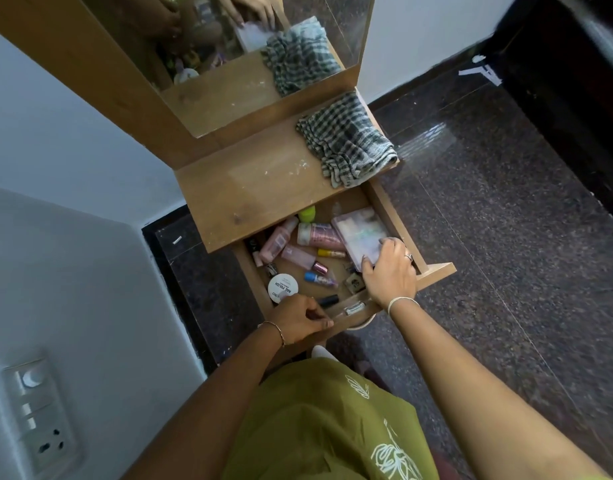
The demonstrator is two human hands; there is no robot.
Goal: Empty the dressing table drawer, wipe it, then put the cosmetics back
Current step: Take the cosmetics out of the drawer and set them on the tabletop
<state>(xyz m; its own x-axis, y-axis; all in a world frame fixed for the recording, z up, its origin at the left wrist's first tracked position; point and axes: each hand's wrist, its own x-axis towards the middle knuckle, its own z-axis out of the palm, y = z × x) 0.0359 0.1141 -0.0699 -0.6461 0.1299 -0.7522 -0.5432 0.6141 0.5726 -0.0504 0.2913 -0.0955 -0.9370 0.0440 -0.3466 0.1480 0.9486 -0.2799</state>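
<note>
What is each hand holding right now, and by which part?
The right hand grips the flat lilac case by its near end; the left hand holds the front edge of the drawer.

A cloth lies at the right edge of the table top; in the drawer below, a flat case lies along the right wall, a round jar near the front left corner.

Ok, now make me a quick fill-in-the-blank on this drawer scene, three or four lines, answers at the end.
The drawer is ____, not shut.
The right hand grips the flat pink case and wears a ____ on one finger.
The round white tub reads nail ____.
The checked cloth is reflected in the ____.
Missing: open; ring; polish; mirror.
</note>
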